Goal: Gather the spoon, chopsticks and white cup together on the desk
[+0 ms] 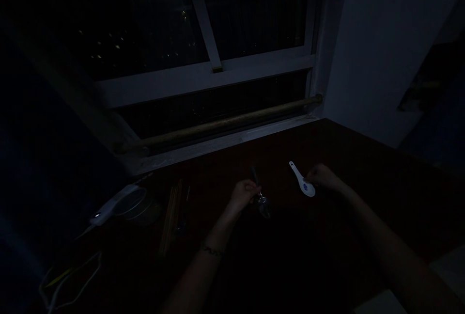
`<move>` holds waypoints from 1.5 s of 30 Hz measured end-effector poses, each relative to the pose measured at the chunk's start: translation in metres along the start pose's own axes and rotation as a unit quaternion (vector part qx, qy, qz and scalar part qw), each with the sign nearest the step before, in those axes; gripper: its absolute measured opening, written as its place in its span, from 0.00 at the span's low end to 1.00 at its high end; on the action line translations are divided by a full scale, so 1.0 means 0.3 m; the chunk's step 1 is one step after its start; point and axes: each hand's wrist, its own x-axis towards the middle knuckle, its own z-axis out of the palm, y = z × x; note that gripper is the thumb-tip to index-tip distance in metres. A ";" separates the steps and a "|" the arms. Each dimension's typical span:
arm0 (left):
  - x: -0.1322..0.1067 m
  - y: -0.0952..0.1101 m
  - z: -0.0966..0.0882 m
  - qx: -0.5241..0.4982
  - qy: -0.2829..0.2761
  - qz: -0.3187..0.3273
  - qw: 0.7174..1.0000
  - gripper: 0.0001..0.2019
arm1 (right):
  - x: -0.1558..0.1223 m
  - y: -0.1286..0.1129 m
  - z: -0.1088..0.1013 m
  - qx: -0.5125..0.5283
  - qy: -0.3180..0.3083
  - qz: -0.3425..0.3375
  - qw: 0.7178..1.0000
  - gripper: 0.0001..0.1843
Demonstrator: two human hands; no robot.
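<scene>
Left hand (pixel 244 193) fingers pinch a metal spoon (pixel 260 200) on the desk (pixel 363 168). Just right of it, right hand (pixel 321 176) fingers pinch a white ceramic spoon (pixel 303 180). Judging by this, both spoons are being positioned; dim light demands careful placement.

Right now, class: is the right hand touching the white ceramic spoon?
Touching. The head view shows the right hand with its fingers closed over the middle of the white ceramic spoon, no gap between them, on the dark table.
</scene>
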 end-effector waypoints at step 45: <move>0.176 -0.019 0.433 0.285 0.009 0.084 0.955 0.14 | 0.016 0.061 -0.023 -0.072 0.024 0.015 0.997 0.10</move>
